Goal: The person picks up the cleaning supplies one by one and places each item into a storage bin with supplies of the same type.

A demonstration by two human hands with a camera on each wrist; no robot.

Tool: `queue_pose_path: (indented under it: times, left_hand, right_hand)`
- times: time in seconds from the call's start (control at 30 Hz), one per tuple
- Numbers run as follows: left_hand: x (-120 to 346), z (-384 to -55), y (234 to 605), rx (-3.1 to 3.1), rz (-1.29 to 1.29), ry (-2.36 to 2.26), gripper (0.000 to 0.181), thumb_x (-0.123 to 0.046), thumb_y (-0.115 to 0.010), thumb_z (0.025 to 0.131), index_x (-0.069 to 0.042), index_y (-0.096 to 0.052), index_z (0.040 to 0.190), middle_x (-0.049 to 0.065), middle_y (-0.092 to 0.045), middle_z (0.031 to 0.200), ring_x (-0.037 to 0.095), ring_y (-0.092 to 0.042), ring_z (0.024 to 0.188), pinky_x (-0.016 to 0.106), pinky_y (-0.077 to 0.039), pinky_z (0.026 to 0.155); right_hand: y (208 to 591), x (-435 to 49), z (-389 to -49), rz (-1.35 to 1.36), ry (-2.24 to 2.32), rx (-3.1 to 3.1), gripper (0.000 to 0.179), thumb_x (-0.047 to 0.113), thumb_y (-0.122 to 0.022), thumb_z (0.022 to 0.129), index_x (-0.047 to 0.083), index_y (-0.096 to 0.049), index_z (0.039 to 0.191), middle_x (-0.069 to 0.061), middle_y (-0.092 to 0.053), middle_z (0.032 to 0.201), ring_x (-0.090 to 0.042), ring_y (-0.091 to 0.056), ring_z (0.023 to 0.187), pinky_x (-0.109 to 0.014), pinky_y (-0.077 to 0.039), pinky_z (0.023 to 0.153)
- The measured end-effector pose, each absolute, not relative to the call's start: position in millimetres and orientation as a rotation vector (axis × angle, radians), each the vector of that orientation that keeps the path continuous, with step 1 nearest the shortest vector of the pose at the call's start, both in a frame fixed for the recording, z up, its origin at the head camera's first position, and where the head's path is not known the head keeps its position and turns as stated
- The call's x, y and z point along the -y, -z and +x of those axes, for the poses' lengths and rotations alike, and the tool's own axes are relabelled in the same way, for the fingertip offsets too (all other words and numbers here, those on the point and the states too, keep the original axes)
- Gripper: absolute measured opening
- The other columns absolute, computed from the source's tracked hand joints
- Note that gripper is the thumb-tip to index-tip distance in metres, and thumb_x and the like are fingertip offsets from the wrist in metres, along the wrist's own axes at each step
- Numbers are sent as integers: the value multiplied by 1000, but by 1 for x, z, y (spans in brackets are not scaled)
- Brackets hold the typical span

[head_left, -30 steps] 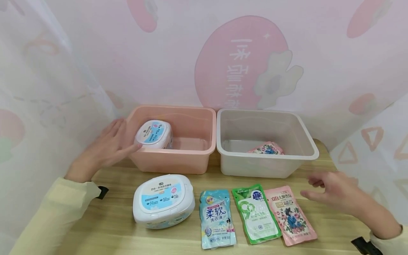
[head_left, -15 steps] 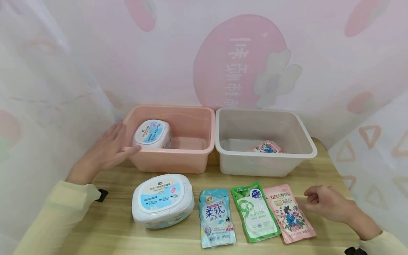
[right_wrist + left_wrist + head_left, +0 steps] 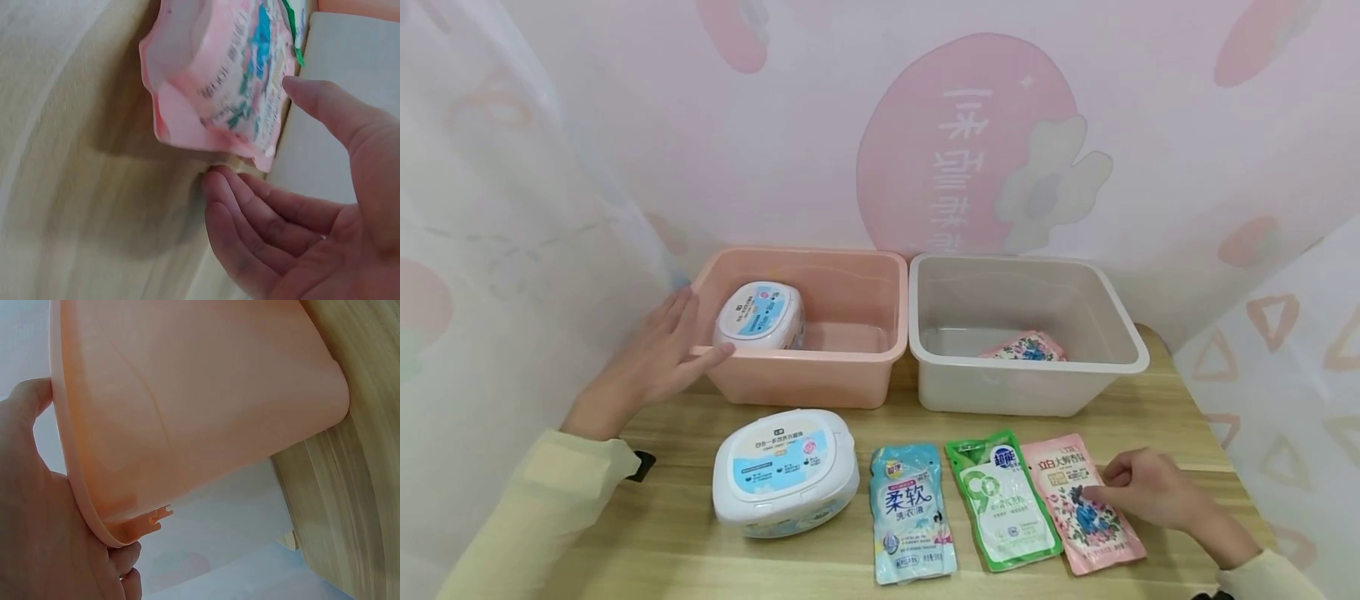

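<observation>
My left hand (image 3: 651, 354) rests on the left corner of the pink bin (image 3: 805, 379), its thumb over the front rim; the left wrist view has its fingers at that rim (image 3: 74, 481). At the far right of a row of laundry detergent pouches, my right hand (image 3: 1157, 492) reaches the pink pouch (image 3: 1086, 517). Its thumb lies over the printed front in the head view, while the right wrist view has the fingertips (image 3: 215, 181) just beside the pouch's edge, not closed round it. The green pouch (image 3: 1007, 508) and blue pouch (image 3: 913, 525) lie left of it.
A white laundry-pod tub (image 3: 786, 471) stands in front of the pink bin, and a similar tub (image 3: 760, 312) is inside it. The light grey bin (image 3: 1000, 387) beside it holds a pink pouch (image 3: 1030, 346). A printed curtain (image 3: 775, 150) hangs behind.
My right hand has moved left and down from the table's right side to the pink pouch, its thumb now over it. My left hand stays at the pink bin.
</observation>
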State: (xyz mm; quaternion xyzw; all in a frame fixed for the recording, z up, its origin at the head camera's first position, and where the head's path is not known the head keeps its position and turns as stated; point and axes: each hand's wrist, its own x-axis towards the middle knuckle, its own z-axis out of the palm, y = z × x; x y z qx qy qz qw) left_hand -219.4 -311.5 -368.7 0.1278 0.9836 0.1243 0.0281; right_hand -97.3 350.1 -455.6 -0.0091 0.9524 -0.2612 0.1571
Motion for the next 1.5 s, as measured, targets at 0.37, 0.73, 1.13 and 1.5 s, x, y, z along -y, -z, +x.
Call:
queue_pose_path:
  times: [0.37,0.73,1.13,1.5]
  left_hand:
    - [310,-219,370,-3029,366,-398,107,-70,-42,104,0,8,167,22,13,177,48,2,164,74,-9,128]
    - [308,-222,369,-3027,391,-414,107,-69,-44,104,1,8,167,26,9,176,50,1,164,74,-11,127]
    - [310,-220,371,-3032,383,-401,107,-70,-42,104,1,8,167,24,13,176,52,0,163,76,-13,126]
    - [312,-220,372,-3029,367,-419,109,-70,-42,104,2,9,166,25,13,176,52,1,163,77,-12,125]
  right_hand:
    - [465,-345,-104,23,846,-2592,36,40,-87,86,8,-72,77,3,-65,65,-8,-51,59,-19,-36,51]
    - [464,-344,-102,-27,982,-2487,33,31,-83,91,6,-66,79,4,-61,65,-5,-51,59,-18,-38,52]
    - [446,-331,-99,-65,1019,-2552,23,18,-85,87,3,-67,80,-1,-64,67,-7,-57,59,-19,-45,50]
    - [421,-331,-104,-393,938,-2686,23,7,-83,85,8,-63,75,7,-52,65,2,-45,57,-18,-38,52]
